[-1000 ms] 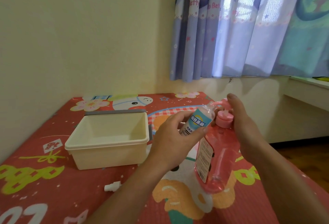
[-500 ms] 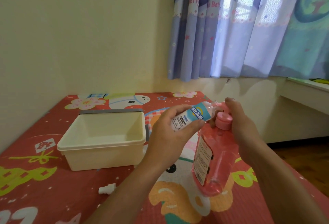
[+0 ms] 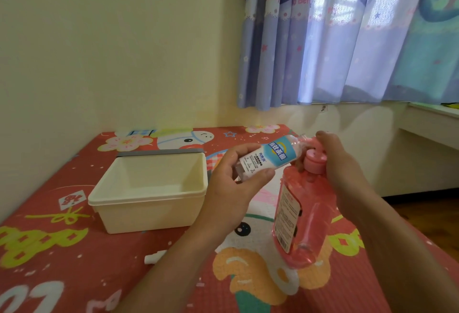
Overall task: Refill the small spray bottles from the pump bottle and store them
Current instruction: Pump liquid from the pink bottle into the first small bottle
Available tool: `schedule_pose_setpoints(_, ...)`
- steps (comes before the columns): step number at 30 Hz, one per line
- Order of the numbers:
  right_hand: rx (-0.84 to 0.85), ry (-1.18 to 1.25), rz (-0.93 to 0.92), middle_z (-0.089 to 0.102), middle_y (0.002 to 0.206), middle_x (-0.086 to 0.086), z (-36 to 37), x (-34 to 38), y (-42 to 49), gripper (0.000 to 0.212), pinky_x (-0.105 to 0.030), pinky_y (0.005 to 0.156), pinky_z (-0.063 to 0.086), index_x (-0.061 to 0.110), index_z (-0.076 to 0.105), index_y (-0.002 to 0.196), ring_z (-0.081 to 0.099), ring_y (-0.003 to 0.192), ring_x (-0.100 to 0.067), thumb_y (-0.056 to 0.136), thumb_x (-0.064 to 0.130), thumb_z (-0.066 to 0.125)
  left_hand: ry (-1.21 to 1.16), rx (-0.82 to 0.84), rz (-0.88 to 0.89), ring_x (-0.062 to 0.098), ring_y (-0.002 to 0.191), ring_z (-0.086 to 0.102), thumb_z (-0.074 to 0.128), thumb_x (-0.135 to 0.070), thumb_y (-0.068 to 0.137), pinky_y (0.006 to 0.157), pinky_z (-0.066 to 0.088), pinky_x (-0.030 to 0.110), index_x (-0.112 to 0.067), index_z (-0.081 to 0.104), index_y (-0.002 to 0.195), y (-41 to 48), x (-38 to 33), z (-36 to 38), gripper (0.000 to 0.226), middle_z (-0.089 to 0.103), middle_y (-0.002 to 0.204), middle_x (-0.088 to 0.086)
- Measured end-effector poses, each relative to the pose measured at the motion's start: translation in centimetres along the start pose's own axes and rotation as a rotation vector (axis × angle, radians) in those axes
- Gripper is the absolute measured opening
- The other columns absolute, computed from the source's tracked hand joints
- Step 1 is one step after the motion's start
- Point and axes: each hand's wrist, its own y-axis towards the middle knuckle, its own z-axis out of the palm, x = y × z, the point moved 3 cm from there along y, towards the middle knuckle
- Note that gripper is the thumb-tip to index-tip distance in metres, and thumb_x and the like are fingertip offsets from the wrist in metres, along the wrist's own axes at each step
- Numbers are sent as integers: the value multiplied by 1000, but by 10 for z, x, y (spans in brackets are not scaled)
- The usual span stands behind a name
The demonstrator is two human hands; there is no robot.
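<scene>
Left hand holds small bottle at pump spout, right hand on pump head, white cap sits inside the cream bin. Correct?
No: head view shows the white cap lying on the mat in front of the cream bin, not inside it. Rest is right.

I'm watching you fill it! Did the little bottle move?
Yes. The small spray bottle has tipped flatter: its bottom swung toward the cream box, its mouth staying at the pump bottle.

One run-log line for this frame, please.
phase: refilling | left hand: holds small spray bottle tilted at pump spout | right hand: grips pump bottle head | white cap: on mat
</scene>
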Motion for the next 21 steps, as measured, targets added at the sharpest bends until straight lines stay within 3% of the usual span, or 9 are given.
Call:
schedule_pose_setpoints(5,39,21,-18,59,59,-7,1,-3,-1,62,-28,56,37,14,60,59,45,49,-17,86,66,41,-35,-10,-28,19,99,64,78,-11,79,84,53,32,-33,65,108,1,4,-1,38,72,106,-3)
schedule_pose_setpoints(10,4,-22,-35,57,50,-4,0,1,0,50,-22,46,35,10,60,63,42,44,-14,90,47,40,-47,-31,-43,25,102,63,77,-10,80,89,51,40,-31,66,111,-1,6,0,39,72,110,4)
schedule_pose_setpoints(12,8,-21,-42,57,53,-5,-1,0,0,50,-22,48,37,10,60,64,44,50,-18,89,49,41,-43,-33,-45,23,101,62,78,-12,79,89,52,42,-31,66,112,-2,5,1,40,72,111,4)
schedule_pose_setpoints(16,55,31,-30,61,65,-10,0,-3,-3,59,-32,63,43,16,63,63,53,59,-21,84,68,43,-67,-52,-39,22,103,64,77,-11,79,90,52,39,-34,66,108,-7,2,4,39,72,113,5)
schedule_pose_setpoints(19,48,29,-18,58,61,-8,-1,-2,-3,52,-24,52,43,14,60,65,50,43,-13,88,57,42,-73,-53,-31,19,101,64,76,-6,79,89,53,31,-34,66,106,-6,0,7,40,71,114,7)
schedule_pose_setpoints(21,49,45,-6,55,54,-5,-1,0,-3,43,-20,46,39,12,58,67,44,37,-12,89,46,43,-58,-53,-26,13,92,62,74,-4,82,71,52,19,-31,65,108,-6,-2,6,39,72,109,6)
